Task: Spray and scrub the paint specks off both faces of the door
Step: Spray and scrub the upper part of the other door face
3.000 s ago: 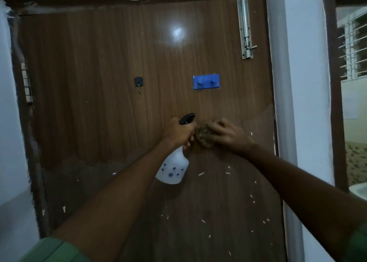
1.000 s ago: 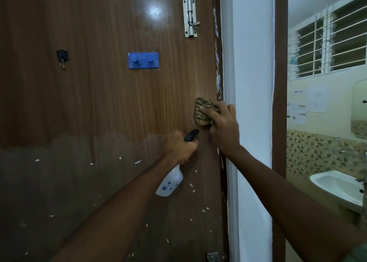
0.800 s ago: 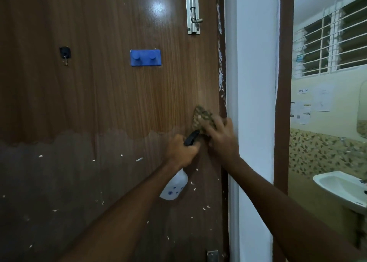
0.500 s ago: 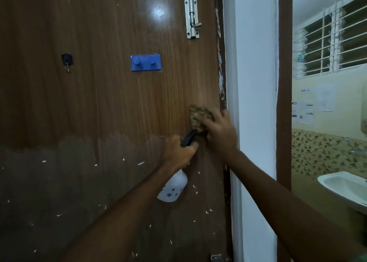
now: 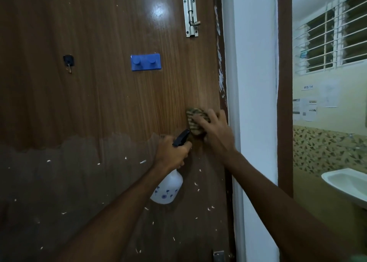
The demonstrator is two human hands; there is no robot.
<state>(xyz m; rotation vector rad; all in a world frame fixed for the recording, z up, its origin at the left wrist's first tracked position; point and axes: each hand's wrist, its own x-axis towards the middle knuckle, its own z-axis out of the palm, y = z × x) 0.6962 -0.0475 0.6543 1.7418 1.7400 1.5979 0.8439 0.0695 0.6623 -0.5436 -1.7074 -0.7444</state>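
Dim interior; a glare spot on the door (image 5: 99, 103) near its top edge, daylight from the window (image 5: 335, 37) (right), slight wide-angle bowing at the edges.

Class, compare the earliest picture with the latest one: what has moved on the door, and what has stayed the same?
The right hand has carried the scrub pad from mid-door, below the blue hook rack, rightwards to the door's latch edge. The left hand followed, still gripping the spray bottle. White specks remain lower down.
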